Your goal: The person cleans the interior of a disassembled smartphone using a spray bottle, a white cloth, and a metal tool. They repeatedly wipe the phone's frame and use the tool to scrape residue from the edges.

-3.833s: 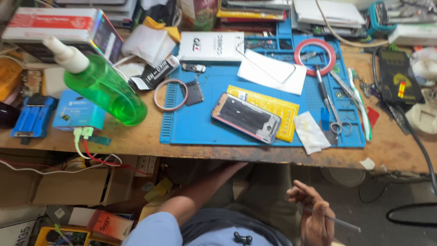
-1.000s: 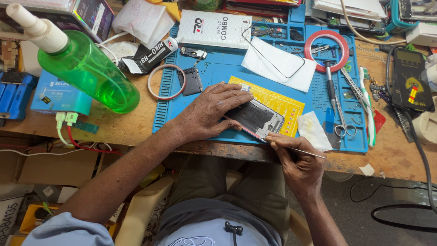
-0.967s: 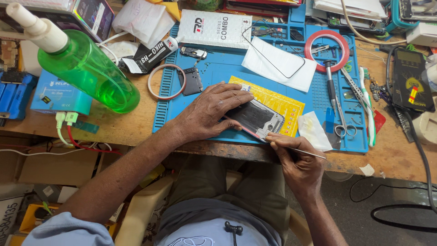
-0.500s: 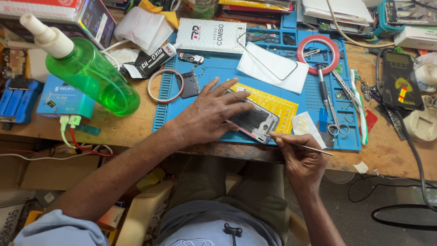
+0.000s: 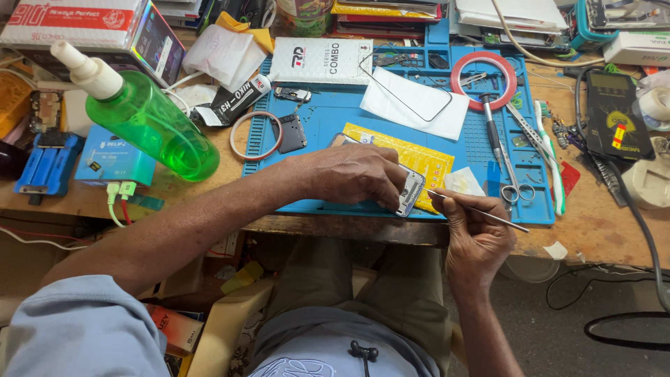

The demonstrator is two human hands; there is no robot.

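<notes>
Pressing down, the phone (image 5: 405, 192) is now pinned on the blue mat (image 5: 335, 126) by the left hand (image 5: 349, 174); the thin tool (image 5: 481, 213), pinched in the right hand (image 5: 478, 241), has been brought to its edge.

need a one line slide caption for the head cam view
Left hand pins a phone on the blue mat while the right hand brings a thin metal tool to its edge.

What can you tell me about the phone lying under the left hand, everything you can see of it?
The phone lies flat on the blue work mat, partly over a yellow sheet. Only its right end shows: a silvery frame with inner parts exposed, so it looks opened. The left hand covers the rest and presses it down. The thin metal tool in the right hand has its tip at the phone's edge.
</notes>
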